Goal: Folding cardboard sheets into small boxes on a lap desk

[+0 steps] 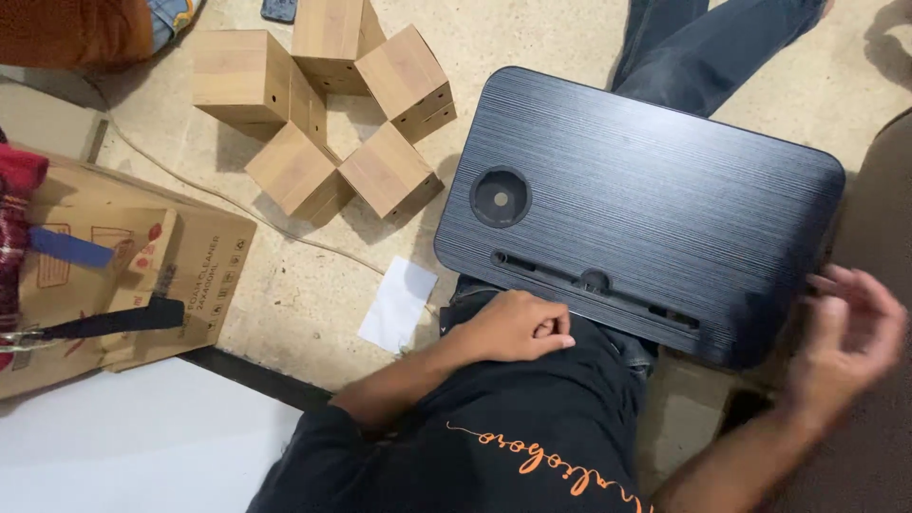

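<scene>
Black ridged tray (wood-grain tan boxes nearby).

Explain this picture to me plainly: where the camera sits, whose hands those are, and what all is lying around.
There is one picture, taken by a camera worn on a person's head and looking down at their lap and the floor. No machine is involved, just two bare hands. The left hand rests curled at the near edge of a black tray table lying across the person's legs. The right hand is open and blurred beside the board's right end, holding nothing. The board has a round recess and a long slot. On the floor lie wooden blocks, a white sheet of paper and a cardboard box.
</scene>
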